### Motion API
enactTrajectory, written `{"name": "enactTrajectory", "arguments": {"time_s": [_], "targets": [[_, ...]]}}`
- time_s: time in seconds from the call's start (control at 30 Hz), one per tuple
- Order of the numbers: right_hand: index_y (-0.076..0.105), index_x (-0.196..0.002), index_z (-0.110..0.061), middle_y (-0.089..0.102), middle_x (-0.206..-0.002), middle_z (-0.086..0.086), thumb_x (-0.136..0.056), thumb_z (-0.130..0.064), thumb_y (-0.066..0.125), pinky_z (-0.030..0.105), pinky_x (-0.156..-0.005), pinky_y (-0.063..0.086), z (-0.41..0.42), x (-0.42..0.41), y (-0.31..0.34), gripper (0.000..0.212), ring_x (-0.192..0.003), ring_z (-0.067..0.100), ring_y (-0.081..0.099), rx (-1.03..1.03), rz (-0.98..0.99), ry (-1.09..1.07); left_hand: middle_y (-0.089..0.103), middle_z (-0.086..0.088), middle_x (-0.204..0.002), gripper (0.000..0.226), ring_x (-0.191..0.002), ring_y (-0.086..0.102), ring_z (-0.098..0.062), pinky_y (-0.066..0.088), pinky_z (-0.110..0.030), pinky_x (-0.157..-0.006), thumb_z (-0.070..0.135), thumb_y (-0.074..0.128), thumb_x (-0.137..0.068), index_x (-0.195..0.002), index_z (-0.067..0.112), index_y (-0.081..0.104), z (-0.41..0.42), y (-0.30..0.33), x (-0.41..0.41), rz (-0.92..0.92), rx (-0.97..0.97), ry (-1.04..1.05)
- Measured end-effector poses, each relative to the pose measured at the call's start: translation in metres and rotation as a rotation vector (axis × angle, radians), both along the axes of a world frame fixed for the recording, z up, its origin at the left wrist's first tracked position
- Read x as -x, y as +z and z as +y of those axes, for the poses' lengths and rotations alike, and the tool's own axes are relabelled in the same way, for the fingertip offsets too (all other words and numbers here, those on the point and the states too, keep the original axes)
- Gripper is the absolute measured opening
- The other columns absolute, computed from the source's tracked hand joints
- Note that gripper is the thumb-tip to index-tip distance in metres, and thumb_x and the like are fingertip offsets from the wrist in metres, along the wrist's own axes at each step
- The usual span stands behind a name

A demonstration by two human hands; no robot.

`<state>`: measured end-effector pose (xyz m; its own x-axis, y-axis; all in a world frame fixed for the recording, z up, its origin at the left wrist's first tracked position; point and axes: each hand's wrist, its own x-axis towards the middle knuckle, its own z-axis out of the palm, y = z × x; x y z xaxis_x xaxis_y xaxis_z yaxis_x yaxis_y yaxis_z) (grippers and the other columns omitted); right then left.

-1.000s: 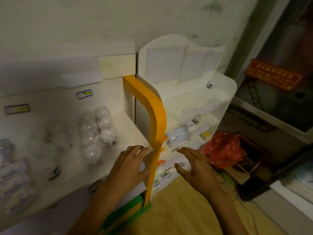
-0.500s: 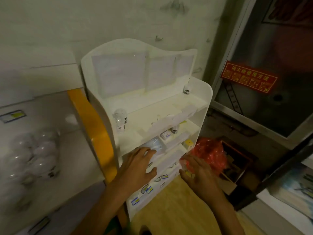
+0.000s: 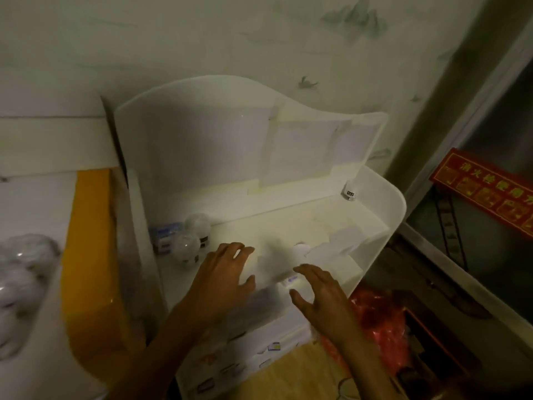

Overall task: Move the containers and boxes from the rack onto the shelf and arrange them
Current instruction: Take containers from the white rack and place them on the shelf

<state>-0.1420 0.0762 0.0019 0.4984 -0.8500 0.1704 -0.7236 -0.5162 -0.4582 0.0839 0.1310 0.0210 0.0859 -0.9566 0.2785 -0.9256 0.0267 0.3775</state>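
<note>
A white tiered rack (image 3: pixel 395 203) stands against the wall. Two clear round containers (image 3: pixel 189 249) and a small blue-and-white box (image 3: pixel 165 233) sit at the left end of its upper tier. A small white container (image 3: pixel 349 192) stands at the top tier's right end. A white round object (image 3: pixel 300 251) and flat white boxes (image 3: pixel 337 243) lie mid-tier. My left hand (image 3: pixel 222 281) hovers over the middle tier with spread fingers, holding nothing. My right hand (image 3: pixel 323 295) hovers beside it, fingers spread, empty. On the far left, the shelf (image 3: pixel 34 197) holds clear round containers (image 3: pixel 20 272).
An orange post (image 3: pixel 89 255) separates the shelf from the rack. A red plastic bag (image 3: pixel 380 321) lies on the floor right of the rack. A red sign (image 3: pixel 484 192) hangs on a dark cabinet at the right. Small labels line the rack's lower front edge (image 3: pixel 230 368).
The view has swung right from the shelf to the rack. Both hands have risen from the rack's lower tiers to its middle tier, still empty.
</note>
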Motion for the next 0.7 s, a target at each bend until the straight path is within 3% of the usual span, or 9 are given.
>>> {"name": "enactTrajectory", "arguments": {"time_s": [0.1,0.23,0.33,0.57,0.7], "targets": [[0.050,-0.130,-0.030,0.052,-0.135,-0.010,-0.085,-0.055,0.048,0.025,-0.101,0.037,-0.041,-0.024,-0.002,0.052,-0.122,0.011,0.047,0.002,0.012,0.091,0.037,0.002,-0.146,0.059,-0.134,0.031,-0.019,0.026,-0.037,-0.109,0.045,0.052,-0.088,-0.140,0.026,0.035,-0.017,-0.001,-0.018,-0.028,-0.054,0.106],[0.049,-0.133,-0.025,0.051,-0.136,-0.004,-0.087,-0.046,0.057,0.020,-0.098,0.029,-0.088,-0.062,-0.002,0.051,-0.124,0.014,0.046,0.004,0.024,0.218,0.051,-0.005,-0.134,0.061,-0.121,0.047,-0.025,0.042,-0.041,-0.097,0.040,0.065,-0.079,-0.133,0.019,0.047,-0.029,-0.004,-0.045,-0.048,-0.001,0.248],[0.047,-0.135,-0.024,0.049,-0.139,-0.003,-0.089,-0.040,0.061,0.019,-0.099,0.026,-0.117,-0.095,-0.006,0.051,-0.125,0.014,0.045,0.020,0.035,0.341,0.052,-0.005,-0.131,0.064,-0.119,0.048,-0.025,0.043,-0.040,-0.096,0.038,0.070,-0.074,-0.131,0.018,0.048,-0.034,-0.006,-0.056,-0.058,0.004,0.388],[0.045,-0.135,-0.021,0.045,-0.141,-0.001,-0.089,-0.038,0.058,0.030,-0.104,0.034,-0.179,-0.172,-0.029,0.051,-0.128,0.018,0.041,0.032,0.065,0.642,0.049,-0.004,-0.135,0.073,-0.124,0.045,-0.023,0.039,-0.039,-0.099,0.037,0.077,-0.070,-0.133,0.018,0.046,-0.042,-0.028,-0.071,-0.034,-0.008,0.659],[0.036,-0.142,-0.024,0.034,-0.150,-0.001,-0.088,-0.037,0.059,0.029,-0.108,0.029,-0.190,-0.204,-0.049,0.060,-0.137,0.018,0.031,0.010,0.057,0.769,0.039,-0.002,-0.143,0.077,-0.128,0.038,-0.022,0.036,-0.041,-0.103,0.044,0.071,-0.075,-0.140,0.023,0.036,-0.040,-0.045,-0.068,0.045,-0.052,0.800]]}}
